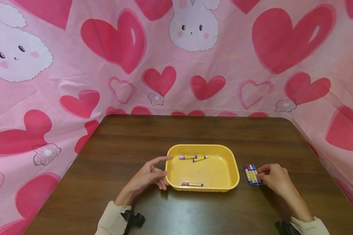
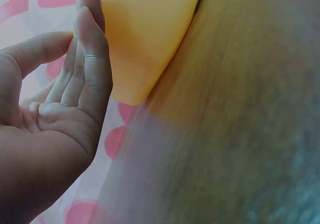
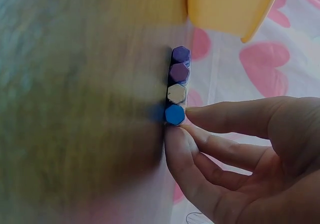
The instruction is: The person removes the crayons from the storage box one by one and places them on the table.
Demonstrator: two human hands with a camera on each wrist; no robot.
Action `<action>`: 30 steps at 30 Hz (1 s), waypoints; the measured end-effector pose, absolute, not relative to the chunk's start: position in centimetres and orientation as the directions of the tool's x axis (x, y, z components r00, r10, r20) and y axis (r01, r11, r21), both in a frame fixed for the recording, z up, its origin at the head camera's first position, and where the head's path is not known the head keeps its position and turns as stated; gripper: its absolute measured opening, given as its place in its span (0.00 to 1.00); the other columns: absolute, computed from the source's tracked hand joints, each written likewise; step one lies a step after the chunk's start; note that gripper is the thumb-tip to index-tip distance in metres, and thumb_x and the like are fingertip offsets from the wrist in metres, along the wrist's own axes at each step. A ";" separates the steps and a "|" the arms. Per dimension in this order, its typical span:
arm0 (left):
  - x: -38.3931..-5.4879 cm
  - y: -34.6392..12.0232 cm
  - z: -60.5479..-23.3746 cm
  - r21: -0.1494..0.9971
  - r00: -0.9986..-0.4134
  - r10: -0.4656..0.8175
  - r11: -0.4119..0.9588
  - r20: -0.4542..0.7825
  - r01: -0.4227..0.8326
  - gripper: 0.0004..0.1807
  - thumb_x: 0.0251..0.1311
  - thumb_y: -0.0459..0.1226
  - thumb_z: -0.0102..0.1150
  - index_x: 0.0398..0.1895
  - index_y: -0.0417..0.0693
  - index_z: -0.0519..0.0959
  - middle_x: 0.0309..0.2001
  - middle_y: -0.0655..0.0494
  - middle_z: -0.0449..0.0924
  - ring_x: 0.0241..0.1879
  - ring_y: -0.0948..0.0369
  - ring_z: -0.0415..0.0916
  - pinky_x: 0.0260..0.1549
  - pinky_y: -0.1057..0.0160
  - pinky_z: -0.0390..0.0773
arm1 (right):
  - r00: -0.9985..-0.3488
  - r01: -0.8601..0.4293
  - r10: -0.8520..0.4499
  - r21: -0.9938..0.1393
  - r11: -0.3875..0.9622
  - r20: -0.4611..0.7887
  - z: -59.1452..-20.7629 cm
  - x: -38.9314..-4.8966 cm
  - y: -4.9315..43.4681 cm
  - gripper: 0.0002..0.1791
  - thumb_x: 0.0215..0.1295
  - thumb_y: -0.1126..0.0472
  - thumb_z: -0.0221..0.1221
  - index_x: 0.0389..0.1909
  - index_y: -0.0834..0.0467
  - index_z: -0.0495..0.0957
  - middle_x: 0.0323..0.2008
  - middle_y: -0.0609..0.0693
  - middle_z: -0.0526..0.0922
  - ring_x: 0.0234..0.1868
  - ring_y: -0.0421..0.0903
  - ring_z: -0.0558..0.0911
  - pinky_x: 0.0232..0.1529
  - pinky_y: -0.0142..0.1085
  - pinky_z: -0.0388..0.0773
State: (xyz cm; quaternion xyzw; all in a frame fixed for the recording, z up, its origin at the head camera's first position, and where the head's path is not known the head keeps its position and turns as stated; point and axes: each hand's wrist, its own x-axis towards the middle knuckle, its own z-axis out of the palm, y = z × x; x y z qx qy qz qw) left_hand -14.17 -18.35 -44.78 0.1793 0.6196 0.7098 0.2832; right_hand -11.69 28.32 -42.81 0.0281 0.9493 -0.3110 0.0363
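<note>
A yellow plastic tray (image 1: 202, 188) stands mid-table with several crayons inside. Two crayons (image 1: 200, 159) lie near its back wall; a pink-tipped crayon (image 1: 194, 184) lies by the front wall, with a second barely showing beside it. My left hand (image 1: 148, 176) touches the tray's left rim with thumb and index finger, its fingers mostly straight. Right of the tray, several crayons (image 1: 249, 174) in yellow wrappers lie side by side in a row. At the row's right end, my right hand (image 1: 275, 179) pinches the blue crayon (image 3: 175, 114) between thumb and fingers. Purple and whitish ends show beside it.
The brown wooden table (image 1: 135, 133) has rounded far corners. A pink cloth (image 1: 206, 65) with hearts and rabbit faces hangs behind it and along both sides. Dark straps with small devices (image 1: 135, 218) sit at both wrists, over pale sleeves.
</note>
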 end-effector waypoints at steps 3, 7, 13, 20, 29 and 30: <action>-14.2 -18.4 -44.8 0.980 -0.778 0.620 -0.066 -0.105 -0.185 0.36 0.69 0.34 0.58 0.76 0.40 0.55 0.30 0.44 0.87 0.25 0.56 0.85 0.28 0.58 0.86 | -0.997 0.061 0.028 -0.561 0.826 -0.068 -42.8 -11.8 28.3 0.07 0.57 0.64 0.66 0.33 0.65 0.85 0.26 0.51 0.85 0.26 0.43 0.78 0.25 0.36 0.73; -14.1 -18.4 -44.9 0.981 -0.781 0.615 -0.058 -0.111 -0.185 0.36 0.69 0.34 0.58 0.76 0.41 0.56 0.30 0.44 0.87 0.25 0.56 0.85 0.29 0.57 0.86 | -0.999 0.051 0.040 -0.533 0.845 -0.033 -42.8 -11.7 28.4 0.07 0.57 0.62 0.66 0.32 0.62 0.86 0.28 0.52 0.85 0.29 0.47 0.76 0.28 0.38 0.71; -14.2 -18.4 -44.9 0.982 -0.783 0.612 -0.054 -0.111 -0.181 0.35 0.69 0.34 0.58 0.76 0.41 0.57 0.31 0.43 0.86 0.25 0.55 0.85 0.29 0.57 0.86 | -0.998 0.037 0.063 -0.534 0.844 0.031 -42.5 -11.4 28.6 0.07 0.57 0.61 0.67 0.33 0.60 0.87 0.28 0.52 0.86 0.31 0.47 0.78 0.29 0.39 0.72; -14.2 -18.4 -44.9 0.983 -0.784 0.611 -0.050 -0.111 -0.178 0.35 0.69 0.34 0.58 0.76 0.41 0.57 0.31 0.43 0.86 0.25 0.56 0.85 0.29 0.57 0.86 | -0.991 -0.004 0.070 -0.542 0.840 0.116 -41.6 -11.4 28.1 0.08 0.59 0.60 0.68 0.35 0.61 0.87 0.28 0.50 0.87 0.29 0.44 0.78 0.28 0.38 0.71; -14.1 -18.3 -44.8 0.981 -0.784 0.611 -0.057 -0.111 -0.184 0.35 0.69 0.34 0.58 0.76 0.41 0.57 0.30 0.43 0.86 0.25 0.56 0.85 0.28 0.57 0.86 | -0.981 -0.069 0.045 -0.556 0.829 0.190 -39.6 -11.0 26.5 0.08 0.58 0.62 0.69 0.36 0.61 0.87 0.29 0.50 0.88 0.29 0.45 0.82 0.26 0.33 0.73; -14.1 -18.3 -44.8 0.981 -0.784 0.610 -0.057 -0.113 -0.185 0.35 0.69 0.34 0.58 0.76 0.41 0.57 0.30 0.43 0.86 0.25 0.56 0.85 0.28 0.57 0.86 | -0.979 -0.079 0.041 -0.556 0.828 0.200 -39.4 -10.9 26.3 0.07 0.57 0.62 0.69 0.36 0.61 0.87 0.29 0.50 0.88 0.30 0.45 0.83 0.26 0.33 0.74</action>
